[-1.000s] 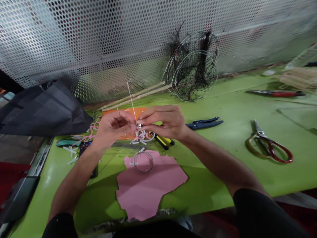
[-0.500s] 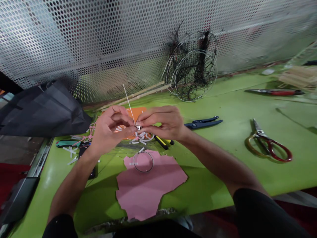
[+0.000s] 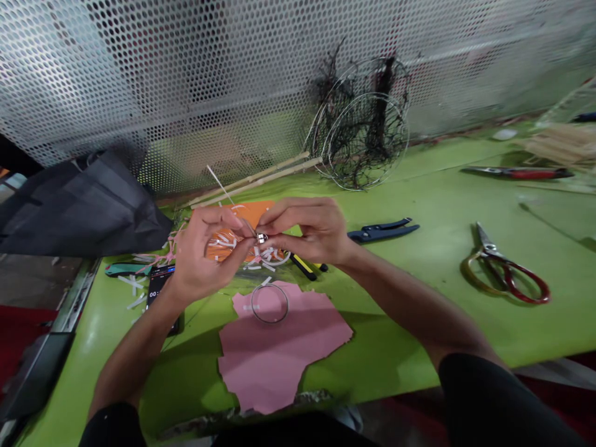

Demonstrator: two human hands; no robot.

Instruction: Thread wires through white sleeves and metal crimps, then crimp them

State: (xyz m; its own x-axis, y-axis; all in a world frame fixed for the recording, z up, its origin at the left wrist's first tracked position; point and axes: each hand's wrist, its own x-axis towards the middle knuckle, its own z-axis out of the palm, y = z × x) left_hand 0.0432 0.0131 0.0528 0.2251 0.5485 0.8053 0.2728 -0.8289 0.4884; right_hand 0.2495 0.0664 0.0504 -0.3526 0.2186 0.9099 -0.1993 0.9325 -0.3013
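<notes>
Small metal piece (image 3: 261, 238) sits pinched between both hands, just in from the back edge of the green bench (image 3: 395, 329) and left of its middle, with a thin white rod (image 3: 218, 184) slanting up and left from it. Left hand (image 3: 209, 248) and right hand (image 3: 307, 231) meet at the fingertips, each grip closed in a tight pinch, apparently so that pressure from both sides steadies so small a part. Both forearms angle inward from the bench's near edge, wrists lifted clear of its surface. Below them, a wire ring (image 3: 270, 303) lies on a torn pink sheet (image 3: 279, 354), and an orange sheet (image 3: 261, 213) lies behind the hands. Blue-handled pliers (image 3: 382, 231) and red-handled scissors (image 3: 488, 250) lie towards the right.
</notes>
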